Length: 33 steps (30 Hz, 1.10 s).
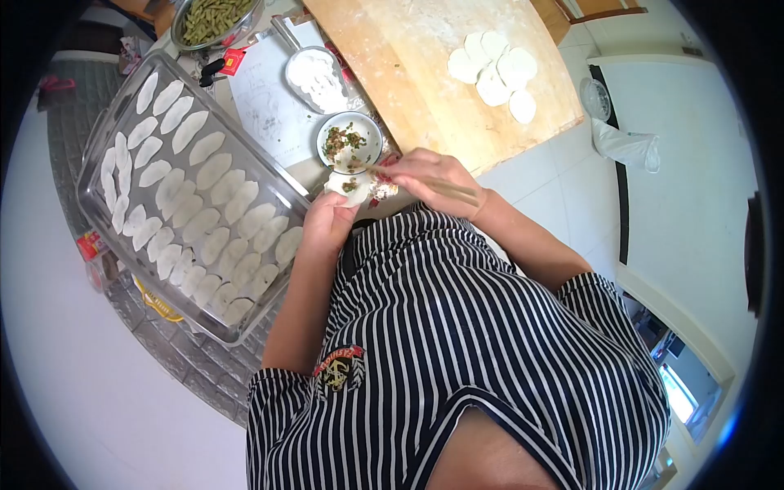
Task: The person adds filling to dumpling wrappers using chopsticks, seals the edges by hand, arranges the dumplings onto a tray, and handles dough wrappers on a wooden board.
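My left hand [329, 219] holds a round dumpling wrapper [357, 196] by its edge, with a small bit of filling [349, 186] on it. Chopsticks [445, 188] are gripped in my right hand [433, 175], their tips reaching toward the near rim of a white bowl [371, 131], just above the wrapper. Inside that bowl lies chopped green and brown filling [345, 140]. On the left, a clear plastic tray [269, 167] carries rows of folded dumplings [214, 170]. Several flat wrappers [492, 86] lie on the floury wooden board [425, 90] at upper right.
A metal scoop [314, 77] of white flour stands behind the bowl. A metal bowl of green pods [214, 20] is at the top left, near a red packet [232, 61]. The board's near edge borders the bowl. A white plastic bag [625, 149] hangs at right.
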### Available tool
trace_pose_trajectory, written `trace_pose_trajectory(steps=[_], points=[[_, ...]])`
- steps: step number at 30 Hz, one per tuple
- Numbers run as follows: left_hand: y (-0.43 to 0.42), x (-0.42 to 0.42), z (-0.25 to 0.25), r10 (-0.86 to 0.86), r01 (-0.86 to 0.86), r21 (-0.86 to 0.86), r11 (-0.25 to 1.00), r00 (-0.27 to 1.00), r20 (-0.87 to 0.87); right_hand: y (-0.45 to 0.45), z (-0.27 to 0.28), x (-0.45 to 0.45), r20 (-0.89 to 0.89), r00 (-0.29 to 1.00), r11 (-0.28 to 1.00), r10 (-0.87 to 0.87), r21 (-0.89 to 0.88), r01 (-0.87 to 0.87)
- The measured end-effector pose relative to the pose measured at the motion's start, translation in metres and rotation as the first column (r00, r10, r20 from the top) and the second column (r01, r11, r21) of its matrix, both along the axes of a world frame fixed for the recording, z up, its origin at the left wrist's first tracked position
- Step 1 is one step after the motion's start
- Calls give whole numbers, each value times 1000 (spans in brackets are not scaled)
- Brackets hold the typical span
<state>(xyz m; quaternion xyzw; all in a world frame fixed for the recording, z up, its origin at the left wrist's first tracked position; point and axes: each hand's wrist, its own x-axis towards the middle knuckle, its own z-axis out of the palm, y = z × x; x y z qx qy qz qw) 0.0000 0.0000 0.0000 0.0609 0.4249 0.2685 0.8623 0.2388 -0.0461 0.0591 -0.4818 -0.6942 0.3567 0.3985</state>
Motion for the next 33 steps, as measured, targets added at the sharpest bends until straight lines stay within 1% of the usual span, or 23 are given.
trace_pose_trajectory(steps=[2, 3, 4, 5, 6, 7, 8, 12, 13, 14, 15, 16, 18, 20, 21, 23, 24, 25, 26, 27, 29, 31, 33], points=[[3, 2, 4, 63, -62, -81, 995, 998, 21, 13, 3, 0, 174, 981, 993, -91, -61, 103], [12, 14, -3, 63, -60, -49, 997, 996, 62, 28, 8, 12, 209, 973, 994, -96, -23, 103], [6, 9, -3, -71, 68, 197, 978, 997, 7, 30, 12, 11, 187, 979, 991, -79, -87, 97], [4, 0, -2, -189, 210, 423, 881, 978, -92, 32, 12, 7, 151, 986, 985, -66, -145, 88], [6, -3, 3, -189, 216, 420, 882, 976, -106, 32, 7, 2, 98, 993, 977, -63, -196, 82], [7, 3, 5, -86, 91, 202, 975, 996, -34, 28, 6, 1, 99, 993, 976, -62, -204, 81], [9, 9, 6, 32, -32, -27, 999, 999, 17, 27, 5, 1, 89, 994, 976, -64, -204, 81], [3, 2, -7, -14, 11, 93, 996, 999, 30, 22, 14, -2, 89, 986, 950, -138, -270, 157], [-1, -1, -10, -50, 42, 184, 982, 998, 42, 18, 13, -3, 91, 986, 950, -137, -270, 157], [-3, -3, -14, -87, 70, 274, 959, 995, 48, 13, 9, -3, 60, 992, 980, -112, -157, 120], [-6, -8, -26, -86, 70, 274, 959, 995, 47, 8, 3, -2, 32, 996, 996, -83, -41, 84], [-8, -11, -34, -106, 88, 360, 929, 994, 32, 5, -2, -1, 114, 993, 990, -33, 140, 17], [-8, -12, -36, -124, 104, 443, 890, 992, 15, -6, 3, -1, 162, 986, 991, 36, 120, -56], [-6, -8, -24, -52, 29, 221, 975, 993, 102, -9, 16, 0, 226, 961, 978, 160, 92, -185], [-8, -10, -25, -53, 30, 218, 975, 994, 100, -9, 23, 2, 224, 961, 979, 160, 90, -184], [-11, -17, -28, -129, 117, 382, 917, 992, 4, -8, 32, 5, 240, 947, 974, 215, 24, -227], [-9, -15, -25, -129, 117, 383, 916, 992, 4, -5, 24, 1, 171, 971, 976, 165, 115, -186], [-6, -13, -23, -103, 93, 281, 955, 994, 21, -6, 22, 0, 173, 971, 976, 165, 115, -186], [-2, -9, -21, -76, 68, 178, 982, 996, 38, -4, 22, -1, 167, 982, 988, 85, 111, -105], [3, -4, -15, -76, 67, 182, 981, 996, 42, 0, 25, -5, 162, 987, 994, 6, 107, -23], [11, 3, -3, 77, -59, -151, 987, 990, 118, 2, 14, -10, 132, 991, 991, -11, 130, -6], [9, -2, -16, 87, -73, -157, 985, 992, 90, 0, 10, -13, 240, 967, 994, 81, 45, -95], [4, -6, -18, 98, -85, -168, 982, 993, 68, -4, 9, -13, 238, 967, 988, 88, 102, -115]])
